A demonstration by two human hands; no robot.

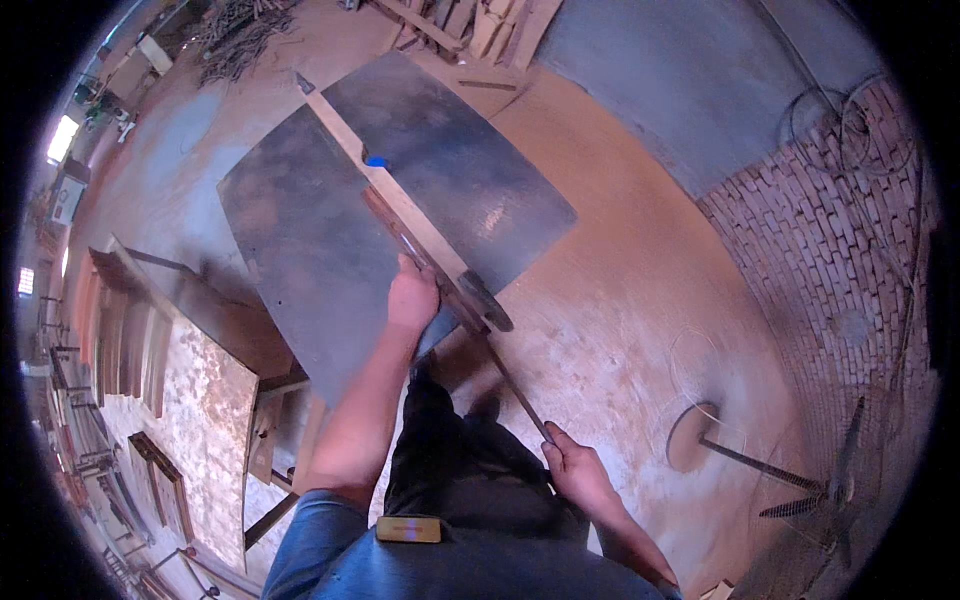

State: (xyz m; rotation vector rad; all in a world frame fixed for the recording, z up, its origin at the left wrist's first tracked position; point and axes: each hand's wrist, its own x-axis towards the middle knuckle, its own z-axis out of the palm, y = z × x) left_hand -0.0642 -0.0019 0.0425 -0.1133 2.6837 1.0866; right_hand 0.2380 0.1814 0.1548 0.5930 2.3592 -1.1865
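My left hand [414,294] is closed around a long brown wooden piece [380,210], above the near side of a dark, flat tabletop [300,290]. Alongside that piece runs a long pale wooden strip [425,228] with dark ends, set diagonally across the top; a small blue thing [376,161] sits partway along it. From the near end of the brown piece, a thin dark rod [515,385] slants down toward my right. My right hand [578,470] grips the rod's near end, in front of my body. How the rod meets the wood is too small to tell.
A fan [835,490] with a round base [688,437] stands at the right, before stacked bricks [820,230]. At left is a mottled panel [200,390] on a stand. Wooden boards [495,30] and a heap of sticks [240,40] lie beyond the tabletop.
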